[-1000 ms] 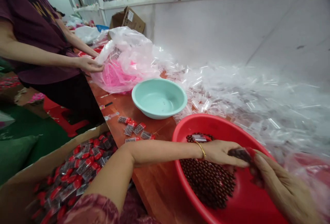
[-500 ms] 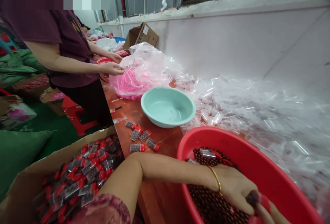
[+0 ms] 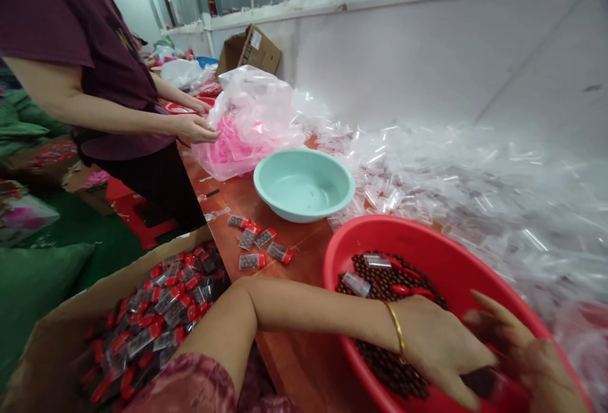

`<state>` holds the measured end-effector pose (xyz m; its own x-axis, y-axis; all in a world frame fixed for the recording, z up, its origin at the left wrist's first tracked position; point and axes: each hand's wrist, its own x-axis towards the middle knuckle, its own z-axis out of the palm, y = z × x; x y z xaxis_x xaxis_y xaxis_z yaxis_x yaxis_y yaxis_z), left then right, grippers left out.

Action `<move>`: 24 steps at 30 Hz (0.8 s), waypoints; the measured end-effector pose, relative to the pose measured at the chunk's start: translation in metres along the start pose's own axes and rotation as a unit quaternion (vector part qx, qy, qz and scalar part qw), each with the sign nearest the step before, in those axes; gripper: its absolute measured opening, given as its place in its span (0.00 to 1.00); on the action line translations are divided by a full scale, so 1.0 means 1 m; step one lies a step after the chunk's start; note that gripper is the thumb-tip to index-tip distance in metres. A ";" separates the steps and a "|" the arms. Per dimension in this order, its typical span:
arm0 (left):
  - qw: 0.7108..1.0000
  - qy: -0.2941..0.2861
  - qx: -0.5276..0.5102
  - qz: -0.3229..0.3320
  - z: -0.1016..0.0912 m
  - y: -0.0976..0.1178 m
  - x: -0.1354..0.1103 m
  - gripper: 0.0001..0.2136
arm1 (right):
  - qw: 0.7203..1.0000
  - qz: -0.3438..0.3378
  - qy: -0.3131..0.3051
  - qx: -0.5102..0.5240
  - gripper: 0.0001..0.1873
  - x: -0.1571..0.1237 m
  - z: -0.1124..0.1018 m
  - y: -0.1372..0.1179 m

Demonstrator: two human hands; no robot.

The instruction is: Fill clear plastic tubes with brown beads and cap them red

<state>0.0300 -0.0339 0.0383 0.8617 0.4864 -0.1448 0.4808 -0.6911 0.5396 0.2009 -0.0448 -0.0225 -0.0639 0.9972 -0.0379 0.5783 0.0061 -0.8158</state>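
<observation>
Beads lie heaped in the red basin; left hand cups over them, grip hidden, can't tell; right hand spread open alongside, blurred. Crowded against the near rim, a scoop could flick beads out.

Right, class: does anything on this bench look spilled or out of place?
Yes: a few filled red-capped tubes lie loose on the table, between the teal bowl and the cardboard box holding the rest.

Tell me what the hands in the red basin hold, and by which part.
It cannot be told: the left hand and right hand meet over the beads around something dark, too blurred to name or place the grip.
</observation>
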 end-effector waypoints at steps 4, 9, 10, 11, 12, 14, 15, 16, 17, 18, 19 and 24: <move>0.985 0.105 0.137 -0.007 0.015 0.009 -0.015 0.14 | 0.977 0.090 -0.034 0.191 0.44 -0.017 0.018 -0.058; 0.975 0.139 0.168 -0.049 0.025 0.002 -0.026 0.14 | 0.978 0.061 -0.084 0.178 0.37 -0.014 0.032 -0.059; 0.975 0.136 0.164 -0.057 0.027 -0.001 -0.027 0.14 | 0.979 0.070 -0.086 0.173 0.36 -0.012 0.035 -0.057; 0.976 0.135 0.156 -0.064 0.028 -0.003 -0.027 0.14 | 0.977 0.083 -0.088 0.176 0.35 -0.011 0.037 -0.057; 0.977 0.139 0.144 -0.072 0.029 -0.005 -0.027 0.14 | 0.974 0.095 -0.090 0.187 0.35 -0.010 0.038 -0.059; 0.977 0.163 0.106 -0.093 0.028 -0.007 -0.028 0.15 | 0.964 0.108 -0.100 0.220 0.37 -0.007 0.041 -0.068; 0.975 0.178 0.083 -0.106 0.027 -0.007 -0.029 0.14 | 0.960 0.104 -0.107 0.238 0.39 -0.005 0.041 -0.074; 0.973 0.191 0.058 -0.118 0.025 -0.007 -0.030 0.13 | 0.956 0.096 -0.114 0.254 0.41 -0.004 0.040 -0.080; 0.970 0.200 0.035 -0.131 0.022 -0.008 -0.033 0.11 | 0.952 0.087 -0.121 0.266 0.43 -0.002 0.039 -0.085; 0.968 0.207 0.014 -0.144 0.019 -0.008 -0.036 0.10 | 0.949 0.082 -0.130 0.274 0.45 0.001 0.037 -0.088; 0.964 0.213 -0.002 -0.161 0.016 -0.008 -0.042 0.09 | 0.948 0.079 -0.138 0.275 0.47 0.004 0.033 -0.089; 0.913 0.289 -0.057 -0.282 0.007 -0.024 -0.113 0.12 | 0.987 0.052 -0.151 0.035 0.32 0.025 0.013 -0.064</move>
<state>-0.0777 -0.0761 0.0358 0.2366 0.9714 0.0180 0.7727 -0.1993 0.6027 0.1519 -0.0212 0.0217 -0.2534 0.9246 -0.2846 0.5382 -0.1097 -0.8357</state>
